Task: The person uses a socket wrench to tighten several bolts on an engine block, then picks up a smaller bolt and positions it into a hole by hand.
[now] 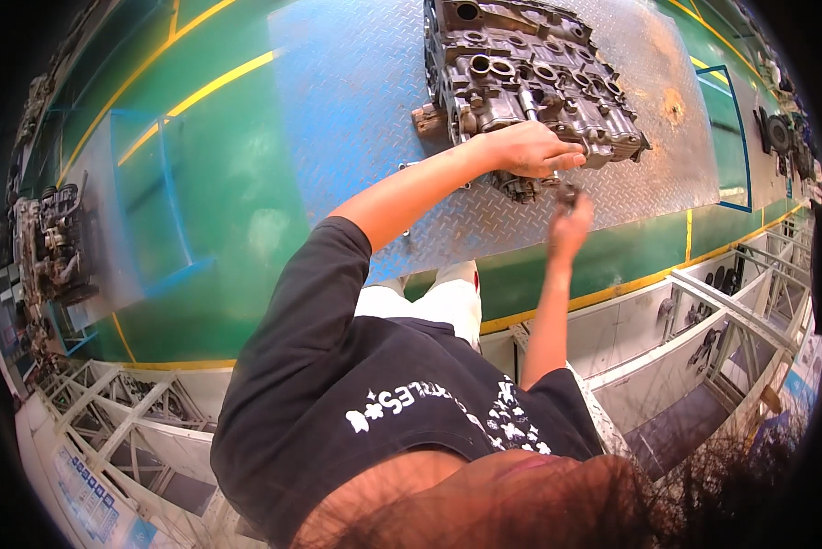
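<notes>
A dark metal engine block (543,73) lies on a tread-plate surface (347,119) in front of me. My left hand (530,146) is at the engine's near edge with fingers bent; what they grip, if anything, is hidden. Just below it a short silver metal piece (550,178) shows beside the engine's lower parts. My right hand (571,215) is raised below and to the right of my left, fingers closed round a small dark metal object (566,194) too small to name. Small silver tools, partly hidden by my left forearm, lie left of the engine.
A wooden block (427,121) props the engine's left side. Other engine assemblies stand at the far left (49,247) and far right (777,133). Yellow lines mark the green floor (237,183). Metal frames (722,302) and white racks line the near edges.
</notes>
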Available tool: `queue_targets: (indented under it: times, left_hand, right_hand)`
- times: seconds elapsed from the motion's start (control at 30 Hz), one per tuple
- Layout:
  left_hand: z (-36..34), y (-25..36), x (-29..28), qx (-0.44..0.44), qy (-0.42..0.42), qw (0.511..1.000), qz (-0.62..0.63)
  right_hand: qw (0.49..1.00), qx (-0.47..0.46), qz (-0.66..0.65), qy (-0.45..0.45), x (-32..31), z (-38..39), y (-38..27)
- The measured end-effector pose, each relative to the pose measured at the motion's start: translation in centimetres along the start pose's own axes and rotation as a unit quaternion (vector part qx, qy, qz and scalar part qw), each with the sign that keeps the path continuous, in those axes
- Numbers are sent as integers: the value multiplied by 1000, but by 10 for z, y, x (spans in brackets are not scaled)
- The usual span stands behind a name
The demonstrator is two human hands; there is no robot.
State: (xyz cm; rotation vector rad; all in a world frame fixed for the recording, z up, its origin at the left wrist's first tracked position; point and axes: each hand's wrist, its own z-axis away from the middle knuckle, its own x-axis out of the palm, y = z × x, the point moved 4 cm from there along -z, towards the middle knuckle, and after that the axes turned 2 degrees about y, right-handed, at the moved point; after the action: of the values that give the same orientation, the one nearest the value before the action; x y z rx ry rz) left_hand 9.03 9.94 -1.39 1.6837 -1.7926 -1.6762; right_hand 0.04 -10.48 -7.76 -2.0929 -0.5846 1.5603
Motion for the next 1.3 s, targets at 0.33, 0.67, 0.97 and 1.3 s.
queue_targets:
  times: [0.33,0.67,0.97,1.3]
  left_hand:
    - [-11,0,6,-56,-38,997,38]
    - [-10,-7,5,-68,-45,996,39]
    - [-13,-3,4,-94,-71,992,34]
    - [-15,-4,3,-90,-83,992,34]
  right_hand:
    - [993,49,-94,-53,61,63,-26]
    - [994,-48,33,89,-18,-14,12]
    - [990,128,24,44,29,39,-1]
    - [998,52,21,-11,42,50,7]
